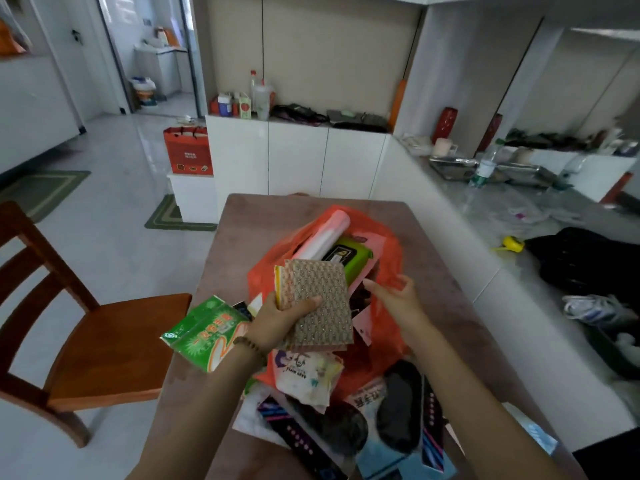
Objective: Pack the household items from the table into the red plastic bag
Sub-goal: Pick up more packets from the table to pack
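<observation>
Table (242, 220) has the red bag (384, 334) slumped pretty much in the middle, mouth gaping toward the near side. A white roll (327, 233) and a green pack of wipes (349, 254) are already lying inside at the far end.

The stack of scrub pads (322, 299), brownish with a bumpy pattern, is up off the table, just over the near-left edge of the bag's opening. The left hand (280, 320) grips it from the left side, thumb laid across the top pad and fingers curled underneath. There's a bead bracelet (249, 344) on that wrist.

The right hand (398, 296) is at the right rim of the bag, just beside the pads but not touching them. Its index finger sticks out to the left and the thumb is up. It's right against the red plastic, but honestly I can't tell if it's pinching the rim or only resting there.

Stuff outside the bag: a green packet (204, 327) at the left edge of the table, under the left wrist, a white pack of baby wipes (308, 372) on the bag's near side, and packaged dark insoles (400, 414) nearest of all. A wooden chair (114, 327) stands to the left.
</observation>
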A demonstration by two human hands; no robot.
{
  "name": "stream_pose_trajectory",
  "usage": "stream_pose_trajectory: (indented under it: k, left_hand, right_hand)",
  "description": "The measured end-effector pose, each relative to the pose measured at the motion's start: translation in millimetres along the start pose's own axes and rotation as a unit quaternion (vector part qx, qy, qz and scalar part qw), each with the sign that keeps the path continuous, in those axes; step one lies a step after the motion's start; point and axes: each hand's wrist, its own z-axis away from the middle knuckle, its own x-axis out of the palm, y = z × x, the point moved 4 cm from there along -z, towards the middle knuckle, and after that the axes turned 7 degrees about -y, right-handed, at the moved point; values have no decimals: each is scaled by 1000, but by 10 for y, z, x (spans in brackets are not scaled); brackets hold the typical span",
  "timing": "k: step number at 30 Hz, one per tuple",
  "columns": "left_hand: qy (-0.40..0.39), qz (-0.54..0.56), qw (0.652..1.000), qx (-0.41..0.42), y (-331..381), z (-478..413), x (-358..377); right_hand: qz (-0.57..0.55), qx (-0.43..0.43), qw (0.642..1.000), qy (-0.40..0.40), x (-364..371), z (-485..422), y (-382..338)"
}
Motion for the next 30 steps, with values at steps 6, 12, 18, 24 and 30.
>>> stream_pose_trajectory:
  k: [6, 12, 18, 24, 30]
  left_hand:
    - [-29, -78, 997, 6, 28, -426, 235]
    - [-104, -184, 976, -44, 75, -1107, 746]
    - [-98, -211, 972, -16, -121, -1606, 1255]
    - [-4, -364, 931, -25, -314, -1709, 1326]
    - [18, -453, 891, -12, -375, -1644, 1285]
  right_hand:
    - [-251, -45, 960, -120, -451, -134, -187]
    - [-288, -86, 941, -154, -803, -136, -294]
    - [-306, -84, 935, -155, -928, -267, -215]
    - [-304, -83, 942, -111, -1101, -296, -173]
    - [-295, -115, 943, -99, -1102, -218, -268]
